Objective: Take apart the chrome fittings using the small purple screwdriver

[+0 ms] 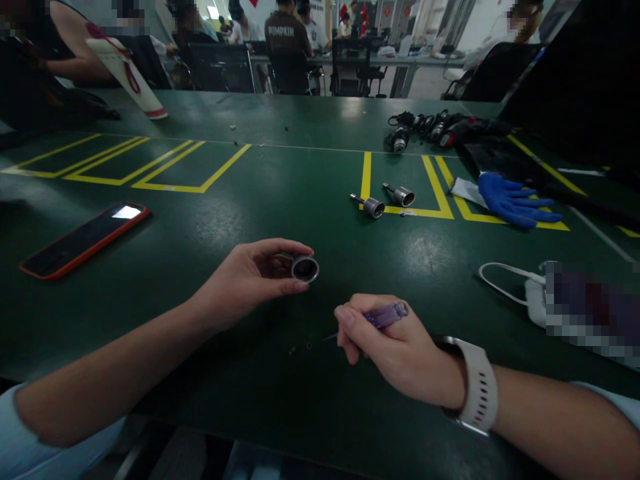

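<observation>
My left hand [250, 277] pinches a small round metal socket [305, 268] between thumb and fingers, its open end facing me, just above the green table [210, 220]. To its lower right, my right hand [395, 347] is closed around a screwdriver with a purple translucent handle [386, 314]. The thin shaft points left and down toward two tiny screws [300, 348] lying on the table. A white watch sits on my right wrist.
Two more metal sockets [373, 206] [401, 195] lie by yellow floor-tape lines. A red-cased phone [85, 239] rests at the left. A blue glove [515, 200], black tools [430, 128] and a white face mask [525, 290] are at the right. Other people sit at the far side.
</observation>
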A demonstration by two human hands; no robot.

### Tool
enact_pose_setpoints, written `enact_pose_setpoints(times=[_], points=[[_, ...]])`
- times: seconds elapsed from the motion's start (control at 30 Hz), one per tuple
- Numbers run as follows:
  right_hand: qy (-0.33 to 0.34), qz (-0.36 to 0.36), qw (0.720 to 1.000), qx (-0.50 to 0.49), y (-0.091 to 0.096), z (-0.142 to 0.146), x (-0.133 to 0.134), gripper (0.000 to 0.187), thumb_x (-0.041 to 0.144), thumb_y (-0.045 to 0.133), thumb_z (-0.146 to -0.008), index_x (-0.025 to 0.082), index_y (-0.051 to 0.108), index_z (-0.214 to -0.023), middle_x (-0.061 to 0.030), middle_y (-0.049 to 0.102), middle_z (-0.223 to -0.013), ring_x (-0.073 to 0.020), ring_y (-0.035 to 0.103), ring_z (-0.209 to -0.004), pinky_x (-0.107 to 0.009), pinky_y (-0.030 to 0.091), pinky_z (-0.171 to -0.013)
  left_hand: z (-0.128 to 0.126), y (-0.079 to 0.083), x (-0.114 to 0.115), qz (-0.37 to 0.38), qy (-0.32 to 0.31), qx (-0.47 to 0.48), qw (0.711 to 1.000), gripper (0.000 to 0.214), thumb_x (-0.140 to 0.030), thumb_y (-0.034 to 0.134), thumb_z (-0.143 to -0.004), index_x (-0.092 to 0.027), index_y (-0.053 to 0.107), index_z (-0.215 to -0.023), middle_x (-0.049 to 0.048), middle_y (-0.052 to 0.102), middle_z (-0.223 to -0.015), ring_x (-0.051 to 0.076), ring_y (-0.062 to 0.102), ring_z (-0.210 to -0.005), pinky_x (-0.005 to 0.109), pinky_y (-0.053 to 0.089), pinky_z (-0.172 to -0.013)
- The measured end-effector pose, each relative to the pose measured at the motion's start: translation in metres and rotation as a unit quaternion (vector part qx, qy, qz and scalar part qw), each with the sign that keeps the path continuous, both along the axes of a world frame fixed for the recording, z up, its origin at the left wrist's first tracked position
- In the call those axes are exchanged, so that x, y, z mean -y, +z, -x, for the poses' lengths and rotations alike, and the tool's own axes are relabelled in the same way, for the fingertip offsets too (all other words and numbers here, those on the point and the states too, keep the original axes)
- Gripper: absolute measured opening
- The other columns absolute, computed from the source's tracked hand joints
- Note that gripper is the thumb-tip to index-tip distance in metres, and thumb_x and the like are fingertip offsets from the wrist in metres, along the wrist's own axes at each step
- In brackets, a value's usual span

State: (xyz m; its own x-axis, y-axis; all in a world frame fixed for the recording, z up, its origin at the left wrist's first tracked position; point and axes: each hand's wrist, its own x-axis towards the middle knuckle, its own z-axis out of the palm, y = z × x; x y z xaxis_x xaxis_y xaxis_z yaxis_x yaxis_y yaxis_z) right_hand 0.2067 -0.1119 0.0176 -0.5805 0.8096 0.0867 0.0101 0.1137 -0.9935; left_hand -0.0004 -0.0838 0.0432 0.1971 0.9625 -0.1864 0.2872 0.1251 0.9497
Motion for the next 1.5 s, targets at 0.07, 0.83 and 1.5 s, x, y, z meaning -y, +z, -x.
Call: enact_pose_setpoints(times=[0.07, 0.83, 1.5], points=[[0.008, -0.014, 1.0, 0.009, 0.0, 0.0, 0.0, 0.033, 0.029, 0.045, -0.092, 0.017, 0.055, -0.063, 0.004, 0.048, -0.051, -0.0086, 0.046, -0.048, -0.022, 0.038, -0.049, 0.0, 0.0, 0.0, 0.0, -0.002, -0.003, 1.0, 0.037, -0.019, 0.077, -0.062, -0.023, 0.067, -0.097, 0.0038, 0.073, -0.095, 0.023, 0.067, -0.091, 0.034, 0.054, -0.08], [-0.125, -0.087, 0.977, 0.15, 0.015, -0.008, -0.017, 0.035, 0.031, 0.041, -0.093, 0.019, 0.052, -0.062, 0.0033, 0.047, -0.048, -0.0105, 0.047, -0.045, -0.023, 0.037, -0.047, -0.026, 0.018, -0.005, 0.024, 0.057, 0.084, 0.994, 0.034, -0.013, 0.071, -0.068, -0.02, 0.064, -0.101, -0.0046, 0.069, -0.098, 0.013, 0.064, -0.095, 0.027, 0.048, -0.091], [-0.151, 0.068, 0.986, -0.034, -0.005, -0.01, -0.023, 0.039, 0.042, 0.047, -0.091, 0.018, 0.054, -0.061, 0.004, 0.048, -0.047, -0.0092, 0.044, -0.044, -0.021, 0.035, -0.043, -0.018, 0.004, -0.002, 0.012, 0.072, 0.089, 0.993, 0.03, -0.014, 0.069, -0.071, -0.019, 0.066, -0.101, 0.0036, 0.071, -0.105, 0.02, 0.064, -0.101, 0.036, 0.049, -0.093]])
